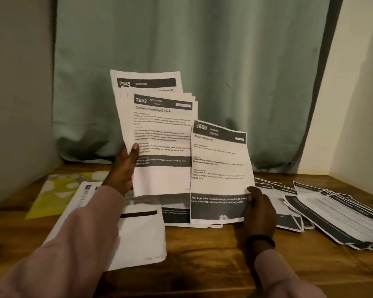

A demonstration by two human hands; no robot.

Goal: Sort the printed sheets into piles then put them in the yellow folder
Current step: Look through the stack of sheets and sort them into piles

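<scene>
My left hand (123,168) grips a fanned stack of printed sheets (159,130), held upright above the table; its front page reads "2652 Screen Cleaning Check", and one headed "2945" sticks up behind. My right hand (260,208) pinches the lower right edge of a single printed sheet (220,168) headed "3800", upright beside the stack and overlapping its right edge. The yellow folder (54,194) lies flat at the table's left, partly under a white sheet (138,237). Piles of printed sheets (336,216) lie spread on the right of the table.
The wooden table (202,254) runs across the view, bare wood near its front edge. More sheets (174,211) lie flat under the ones I hold. A grey-green curtain (192,50) hangs behind the table, with walls on both sides.
</scene>
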